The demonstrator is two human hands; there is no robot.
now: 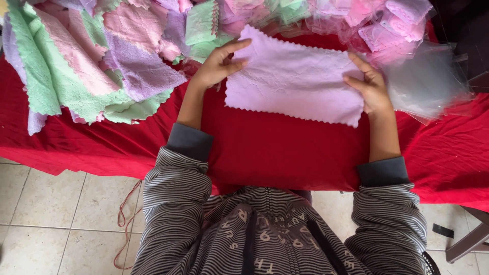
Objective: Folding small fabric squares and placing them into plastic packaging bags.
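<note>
A lilac fleecy cloth with scalloped edges lies folded flat on the red table cover. My left hand pinches its left edge, thumb on top. My right hand grips its right edge, fingers laid over the fabric. Both arms wear grey striped sleeves.
A heap of green, pink and lilac cloths covers the table's left and back. Folded pink cloths in clear plastic bags lie at the back right, with an empty clear bag beside my right hand. Tiled floor lies below; a chair leg stands at lower right.
</note>
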